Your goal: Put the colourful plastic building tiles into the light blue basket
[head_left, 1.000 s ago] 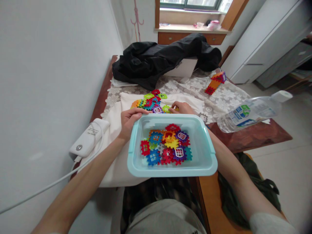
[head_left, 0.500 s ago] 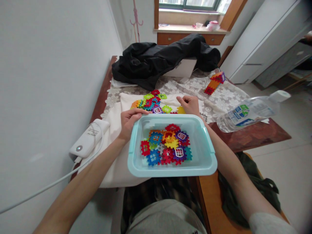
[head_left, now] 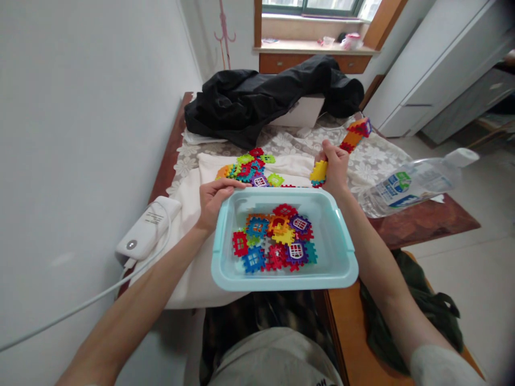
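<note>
Left hand [head_left: 215, 198] grips the far left rim of a pale turquoise plastic bin [head_left: 346, 257] at frame centre, fingers curled over the edge and thumb on the outside. The bin sits partly on the cream cloth [head_left: 189, 279] and juts out past the near edge of the tabletop [head_left: 422, 222], over the person's lap. Inside lies a loose heap of coloured interlocking plastic tiles [head_left: 276, 241]: red, blue, orange, purple, yellow.

Right hand [head_left: 335, 167] is raised just beyond the bin's far right corner, fingers closed around a small stack of tiles with a yellow tile [head_left: 319, 171] outermost. How many pieces are in the stack cannot be told.

More tiles in a scattered pile [head_left: 249, 167] lie on the cloth just behind the bin, left of centre. An assembled strip of red and orange tiles [head_left: 356, 134] rests on the lace cover, upper right of centre. A clear plastic water bottle with a white cap [head_left: 414, 183] lies on its side at right, near the raised forearm. A white power unit with a cable [head_left: 145, 230] sits at left; a black jacket [head_left: 273, 94] is heaped at the far end.

Risks, as judged: the bin overhangs the edge, so a slackened left grip could tip it and spill tiles to the floor. The held stack could shed a tile if pinched unevenly. The right elbow swinging outward could roll the bottle off.
</note>
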`<act>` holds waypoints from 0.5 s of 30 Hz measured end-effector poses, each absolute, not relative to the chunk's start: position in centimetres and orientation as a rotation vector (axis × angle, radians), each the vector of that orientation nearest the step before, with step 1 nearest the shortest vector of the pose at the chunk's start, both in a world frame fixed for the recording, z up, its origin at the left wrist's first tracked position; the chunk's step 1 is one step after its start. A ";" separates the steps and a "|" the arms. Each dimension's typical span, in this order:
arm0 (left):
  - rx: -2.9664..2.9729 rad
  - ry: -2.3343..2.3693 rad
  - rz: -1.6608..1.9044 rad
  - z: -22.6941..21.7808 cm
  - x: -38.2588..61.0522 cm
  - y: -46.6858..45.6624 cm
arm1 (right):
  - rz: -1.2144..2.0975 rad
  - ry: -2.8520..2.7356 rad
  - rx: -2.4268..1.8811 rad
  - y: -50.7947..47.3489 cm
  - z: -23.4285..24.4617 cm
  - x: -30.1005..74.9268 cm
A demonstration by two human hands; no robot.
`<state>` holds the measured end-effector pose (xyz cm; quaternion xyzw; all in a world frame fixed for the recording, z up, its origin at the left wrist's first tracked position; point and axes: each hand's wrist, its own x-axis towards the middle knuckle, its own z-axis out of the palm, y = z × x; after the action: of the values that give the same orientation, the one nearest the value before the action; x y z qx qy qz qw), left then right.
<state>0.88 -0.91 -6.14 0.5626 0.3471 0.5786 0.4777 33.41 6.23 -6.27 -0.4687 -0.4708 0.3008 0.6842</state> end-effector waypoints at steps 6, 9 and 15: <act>1.366 0.853 1.413 -5.8 1.0 -1.1 | 0.788 -1.302 -0.707 2.6 -0.1 32.5; 1.369 0.837 1.415 -6.0 1.0 -1.0 | 0.869 -1.541 -0.524 0.1 2.6 30.0; 1.380 0.863 1.420 -5.9 1.0 -0.9 | 1.163 -2.020 -0.573 -2.7 5.1 25.8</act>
<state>1.00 -0.92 -5.92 0.5636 0.3523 0.5797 0.4715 25.82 -2.66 5.06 -0.2225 -0.7845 0.4515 0.3622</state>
